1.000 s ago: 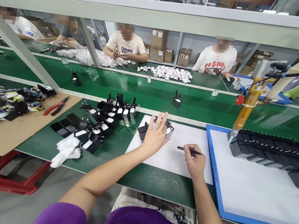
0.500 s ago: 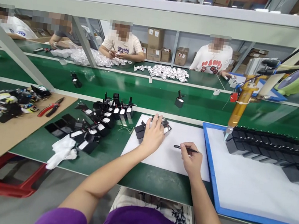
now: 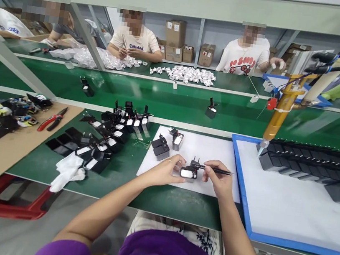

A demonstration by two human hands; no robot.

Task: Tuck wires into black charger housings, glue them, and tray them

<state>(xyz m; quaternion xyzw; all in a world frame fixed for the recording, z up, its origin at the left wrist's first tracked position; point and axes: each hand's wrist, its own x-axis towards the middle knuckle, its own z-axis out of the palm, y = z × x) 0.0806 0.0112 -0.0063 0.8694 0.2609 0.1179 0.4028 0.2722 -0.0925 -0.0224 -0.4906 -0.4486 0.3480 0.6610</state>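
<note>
On the white mat [image 3: 218, 147], my left hand [image 3: 167, 170] grips the left side of a black plug-in power adapter [image 3: 189, 173]. Its case is open and a white part shows inside, while the lid with two plug pins stands tilted up behind. In my right hand [image 3: 221, 181] is a pair of black tweezers [image 3: 218, 170], held between thumb and fingers, with one end at the adapter's right side. Beyond my left hand on the mat are a second adapter [image 3: 177, 140] and a third one [image 3: 161, 149].
Several open adapters [image 3: 113, 134] stand left of the mat near a white glove [image 3: 69, 168]. Red-handled pliers [image 3: 52, 121] lie on cardboard. To the right, a blue-edged tray [image 3: 291, 212] holds rows of adapters beneath a brass-coloured cylinder [image 3: 281, 111]. Co-workers sit beyond the green conveyor [image 3: 167, 102].
My left hand has come nearer, bringing an adapter from the mat's back left to its front middle. My right hand with the tweezers has closed in on it. The view has tilted down slightly.
</note>
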